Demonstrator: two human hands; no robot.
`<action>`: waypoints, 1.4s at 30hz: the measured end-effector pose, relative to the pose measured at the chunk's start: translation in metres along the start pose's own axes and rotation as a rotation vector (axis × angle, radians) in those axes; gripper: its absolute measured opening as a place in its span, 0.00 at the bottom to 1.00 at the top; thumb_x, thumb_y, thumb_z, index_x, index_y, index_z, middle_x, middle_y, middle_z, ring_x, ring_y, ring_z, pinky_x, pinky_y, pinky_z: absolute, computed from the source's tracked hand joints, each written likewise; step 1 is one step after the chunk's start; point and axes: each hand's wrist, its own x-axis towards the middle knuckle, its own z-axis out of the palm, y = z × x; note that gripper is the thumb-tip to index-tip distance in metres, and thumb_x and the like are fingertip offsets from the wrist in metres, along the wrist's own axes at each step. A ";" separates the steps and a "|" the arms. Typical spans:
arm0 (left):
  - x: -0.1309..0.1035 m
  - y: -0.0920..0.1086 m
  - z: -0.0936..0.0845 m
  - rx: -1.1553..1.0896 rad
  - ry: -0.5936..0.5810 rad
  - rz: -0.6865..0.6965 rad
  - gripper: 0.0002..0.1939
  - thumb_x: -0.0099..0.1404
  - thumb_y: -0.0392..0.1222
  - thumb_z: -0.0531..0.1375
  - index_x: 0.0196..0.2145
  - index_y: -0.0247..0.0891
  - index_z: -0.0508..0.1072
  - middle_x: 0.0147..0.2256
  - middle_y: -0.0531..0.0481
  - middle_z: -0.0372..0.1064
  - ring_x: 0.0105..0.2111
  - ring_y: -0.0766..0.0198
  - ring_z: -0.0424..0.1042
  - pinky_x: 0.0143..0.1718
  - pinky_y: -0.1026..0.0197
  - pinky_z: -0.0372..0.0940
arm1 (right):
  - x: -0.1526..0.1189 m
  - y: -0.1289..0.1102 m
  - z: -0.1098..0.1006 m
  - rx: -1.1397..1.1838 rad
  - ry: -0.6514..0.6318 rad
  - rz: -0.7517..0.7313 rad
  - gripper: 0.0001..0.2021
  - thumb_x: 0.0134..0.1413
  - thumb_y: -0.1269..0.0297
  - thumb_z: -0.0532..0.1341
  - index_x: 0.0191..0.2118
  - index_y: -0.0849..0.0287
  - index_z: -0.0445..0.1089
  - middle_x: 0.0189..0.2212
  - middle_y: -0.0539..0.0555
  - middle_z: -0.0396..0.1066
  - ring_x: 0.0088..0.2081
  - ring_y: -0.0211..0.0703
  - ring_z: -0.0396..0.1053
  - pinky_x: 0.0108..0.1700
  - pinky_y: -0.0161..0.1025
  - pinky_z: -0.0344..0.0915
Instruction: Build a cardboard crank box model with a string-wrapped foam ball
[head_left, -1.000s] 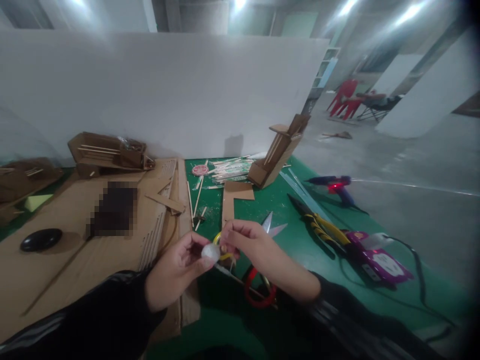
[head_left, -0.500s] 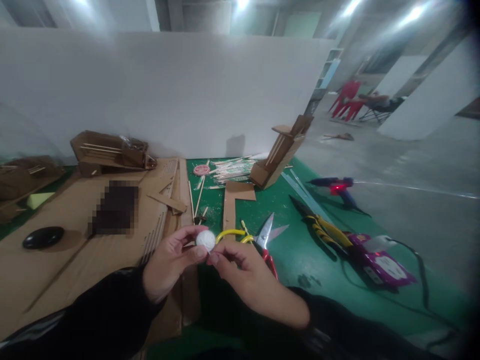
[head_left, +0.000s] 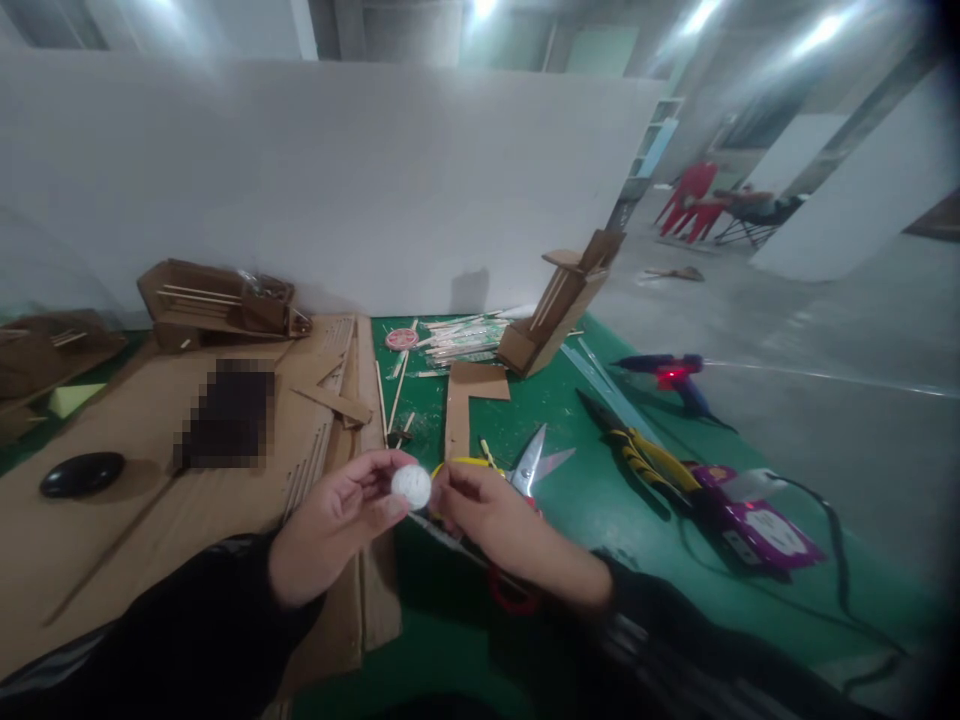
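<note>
Through the head camera I am seeing the left hand [head_left: 326,530] pinching a small white ball [head_left: 412,487] between thumb and fingers; the ball is sitting in the space between the two hands, above the green surface [head_left: 645,580]; the right hand [head_left: 506,525] is hovering just beside it with bent fingers, and I cannot tell whether its fingertips are pinching anything; a pale strip [head_left: 442,537] is showing below that hand. Beyond it, scissors [head_left: 531,462] are lying with their blades apart, partly hidden; an L-shaped piece of cardboard [head_left: 459,400] is lying farther off, near a pile of thin sticks [head_left: 465,340]; to the right I am seeing pliers [head_left: 652,455], a glue gun [head_left: 667,372] with a red light glowing, and a purple power strip [head_left: 772,530]; to the left a black oval thing [head_left: 82,475] is resting on a cardboard sheet [head_left: 135,540].
</note>
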 end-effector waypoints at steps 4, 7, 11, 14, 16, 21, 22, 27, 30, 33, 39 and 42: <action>0.000 0.003 -0.001 0.099 -0.100 -0.062 0.20 0.60 0.48 0.66 0.46 0.37 0.71 0.41 0.48 0.72 0.42 0.63 0.70 0.45 0.64 0.62 | 0.004 -0.006 -0.010 0.071 -0.019 0.099 0.07 0.52 0.64 0.58 0.26 0.60 0.66 0.18 0.44 0.61 0.19 0.30 0.58 0.22 0.29 0.53; 0.000 0.003 0.002 0.094 -0.186 -0.125 0.20 0.60 0.49 0.66 0.46 0.36 0.69 0.39 0.49 0.71 0.38 0.64 0.69 0.41 0.64 0.62 | 0.005 -0.008 -0.013 0.103 -0.043 0.153 0.08 0.50 0.64 0.59 0.25 0.61 0.68 0.16 0.45 0.62 0.17 0.29 0.58 0.19 0.29 0.50; -0.002 0.000 0.007 0.162 -0.231 -0.146 0.20 0.61 0.49 0.64 0.46 0.35 0.67 0.37 0.49 0.68 0.36 0.65 0.67 0.39 0.64 0.61 | 0.006 -0.009 -0.013 0.144 -0.051 0.181 0.11 0.51 0.61 0.60 0.23 0.62 0.68 0.14 0.44 0.61 0.15 0.29 0.56 0.18 0.29 0.49; -0.003 -0.005 0.008 0.240 -0.221 -0.144 0.19 0.62 0.48 0.63 0.46 0.35 0.66 0.39 0.48 0.68 0.40 0.62 0.68 0.43 0.61 0.61 | 0.006 -0.011 -0.012 0.178 -0.040 0.162 0.12 0.51 0.59 0.59 0.23 0.61 0.67 0.15 0.44 0.61 0.15 0.29 0.55 0.18 0.30 0.48; -0.003 -0.009 0.008 0.283 -0.198 -0.135 0.17 0.63 0.47 0.63 0.45 0.35 0.66 0.41 0.46 0.68 0.42 0.60 0.68 0.45 0.59 0.61 | 0.004 -0.014 -0.011 0.195 -0.031 0.133 0.12 0.51 0.58 0.60 0.24 0.61 0.67 0.16 0.44 0.62 0.15 0.29 0.55 0.19 0.30 0.49; 0.003 -0.014 0.007 0.183 -0.092 -0.066 0.17 0.62 0.50 0.64 0.42 0.36 0.68 0.39 0.47 0.71 0.41 0.61 0.69 0.45 0.60 0.62 | -0.010 -0.023 -0.003 0.191 -0.001 -0.020 0.10 0.53 0.59 0.62 0.28 0.60 0.68 0.17 0.44 0.61 0.20 0.30 0.56 0.22 0.30 0.50; 0.004 -0.014 0.007 0.132 -0.065 -0.066 0.18 0.61 0.50 0.65 0.41 0.35 0.68 0.38 0.47 0.71 0.40 0.62 0.70 0.44 0.61 0.62 | -0.013 -0.024 0.000 0.172 -0.011 -0.075 0.09 0.54 0.60 0.62 0.29 0.61 0.68 0.19 0.44 0.61 0.21 0.31 0.56 0.23 0.30 0.51; 0.006 -0.011 0.012 -0.223 0.080 -0.115 0.19 0.54 0.48 0.70 0.38 0.35 0.72 0.33 0.51 0.72 0.33 0.68 0.69 0.40 0.65 0.63 | -0.024 -0.024 0.010 -0.073 -0.028 -0.270 0.07 0.58 0.66 0.59 0.30 0.62 0.68 0.25 0.47 0.64 0.27 0.33 0.58 0.30 0.32 0.56; 0.005 -0.009 0.016 -0.332 0.122 -0.127 0.19 0.51 0.44 0.72 0.38 0.35 0.74 0.34 0.50 0.73 0.35 0.66 0.70 0.40 0.64 0.63 | -0.023 -0.019 0.014 -0.139 -0.014 -0.253 0.09 0.58 0.65 0.59 0.28 0.61 0.68 0.24 0.47 0.62 0.27 0.34 0.57 0.29 0.32 0.55; 0.002 -0.008 0.018 -0.389 0.127 -0.112 0.21 0.52 0.43 0.72 0.43 0.38 0.74 0.38 0.48 0.75 0.39 0.62 0.70 0.43 0.63 0.63 | -0.019 -0.012 0.016 -0.053 -0.064 -0.147 0.10 0.59 0.62 0.58 0.29 0.62 0.69 0.23 0.46 0.60 0.24 0.33 0.56 0.27 0.32 0.53; -0.003 -0.005 0.016 -0.342 0.038 -0.082 0.20 0.56 0.47 0.69 0.46 0.39 0.77 0.40 0.47 0.74 0.35 0.67 0.66 0.37 0.67 0.61 | -0.005 0.003 0.010 0.038 -0.059 -0.036 0.12 0.54 0.58 0.63 0.27 0.61 0.68 0.21 0.45 0.60 0.23 0.32 0.54 0.26 0.32 0.51; -0.004 -0.006 0.013 -0.285 0.001 -0.077 0.18 0.56 0.47 0.69 0.44 0.39 0.78 0.39 0.48 0.74 0.35 0.67 0.65 0.38 0.67 0.60 | 0.001 0.002 0.001 0.053 -0.024 0.001 0.12 0.51 0.57 0.64 0.28 0.61 0.67 0.20 0.45 0.61 0.22 0.32 0.54 0.24 0.31 0.51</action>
